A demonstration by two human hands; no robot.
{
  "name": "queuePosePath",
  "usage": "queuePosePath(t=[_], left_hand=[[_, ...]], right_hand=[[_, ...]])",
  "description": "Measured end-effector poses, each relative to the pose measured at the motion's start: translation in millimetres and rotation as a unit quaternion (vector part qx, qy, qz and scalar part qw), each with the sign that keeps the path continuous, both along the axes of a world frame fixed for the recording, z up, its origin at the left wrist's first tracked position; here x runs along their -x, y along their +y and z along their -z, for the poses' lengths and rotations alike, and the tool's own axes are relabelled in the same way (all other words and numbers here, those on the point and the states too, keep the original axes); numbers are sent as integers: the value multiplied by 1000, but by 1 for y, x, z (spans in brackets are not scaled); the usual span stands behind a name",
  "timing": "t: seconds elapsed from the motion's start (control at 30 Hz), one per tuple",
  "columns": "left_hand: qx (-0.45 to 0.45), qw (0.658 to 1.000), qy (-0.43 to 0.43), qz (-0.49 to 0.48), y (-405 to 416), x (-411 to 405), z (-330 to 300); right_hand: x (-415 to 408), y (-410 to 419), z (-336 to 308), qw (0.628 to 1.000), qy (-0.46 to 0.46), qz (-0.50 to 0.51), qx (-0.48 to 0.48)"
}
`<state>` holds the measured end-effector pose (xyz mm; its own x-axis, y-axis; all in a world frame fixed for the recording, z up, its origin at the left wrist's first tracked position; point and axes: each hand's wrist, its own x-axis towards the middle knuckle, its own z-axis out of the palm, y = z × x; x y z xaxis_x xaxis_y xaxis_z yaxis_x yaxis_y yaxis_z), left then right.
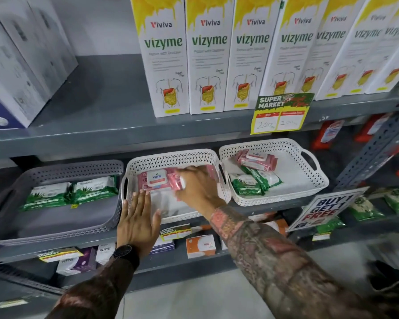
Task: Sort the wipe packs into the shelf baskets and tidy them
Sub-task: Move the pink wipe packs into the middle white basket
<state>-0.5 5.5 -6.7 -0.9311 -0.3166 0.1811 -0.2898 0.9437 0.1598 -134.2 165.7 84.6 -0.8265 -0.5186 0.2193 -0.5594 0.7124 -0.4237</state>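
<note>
While the middle basket (171,157) sits under the flat, empty left hand (136,217), the right hand (198,187) has fingers curled on a blurry pink pack (179,180) beside another pink pack (154,179); sloppy drop could leave it crooked imo.

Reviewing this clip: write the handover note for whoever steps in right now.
Left hand: open, flat on the front rim of the middle basket.
Right hand: setting a pink pack beside another pink pack in that basket.
Grey basket: two green packs, done.
Right basket: still mixed, one pink pack, green packs.
Left: move these out by colour, straighten rows.
</note>
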Motion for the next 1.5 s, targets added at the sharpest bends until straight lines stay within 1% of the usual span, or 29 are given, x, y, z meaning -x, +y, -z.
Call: queuePosePath(t=[0.13, 0.23, 0.33, 0.4, 0.47, 0.57, 0.63, 0.7, 0.8, 0.87, 0.9, 0.97, 1.07, 1.27, 1.33, 1.43, 1.5], left_hand=[[7, 1000, 1, 2, 0, 0, 0], [6, 1000, -4, 4, 0, -1, -1], [-2, 1000, -4, 0, 1, -1, -4], [-19, 1000, 5, -7, 4, 0, -8], [-33, 999, 9, 2, 10, 6, -13], [-52, 997, -12, 55, 29, 26, -20], [-46, 995, -35, 87, 44, 41, -23], [-30, 994, -51, 93, 54, 51, -21], [-19, 996, -51, 78, 59, 55, -14], [-10, 996, -51, 77, 60, 55, -10], [-10, 996, -49, 76, 60, 54, -8], [-11, 996, -52, 74, 61, 55, -9], [-13, 995, -62, 74, 62, 56, -11], [-24, 995, -58, 71, 63, 53, -11], [-29, 996, -57, 67, 61, 54, -11], [-30, 996, -60, 61, 60, 54, -13], [-37, 996, -51, 60, 61, 54, -14]], right_hand=[[-1, -32, 27, 995, 13, -23, -97], [4, -37, 39, 990, 53, -35, -123], [9, -31, 37, 992, 57, -56, -98], [19, -18, 26, 993, 82, -47, -73], [37, 2, 14, 993, 115, -13, -31], [74, 37, -1, 989, 132, 70, 18], [102, 63, -2, 985, 110, 133, -7], [127, 86, 4, 978, 68, 179, -86], [159, 120, 17, 959, -21, 206, -192], [170, 135, 26, 950, -62, 207, -226], [172, 140, 28, 949, -77, 205, -225], [175, 145, 33, 955, -94, 200, -196], [177, 147, 32, 963, -97, 195, -158], [182, 153, 26, 966, -96, 178, -161], [180, 155, 23, 966, -91, 188, -150], [167, 155, 15, 971, -55, 213, -97], [150, 148, 5, 979, 1, 202, -23]])
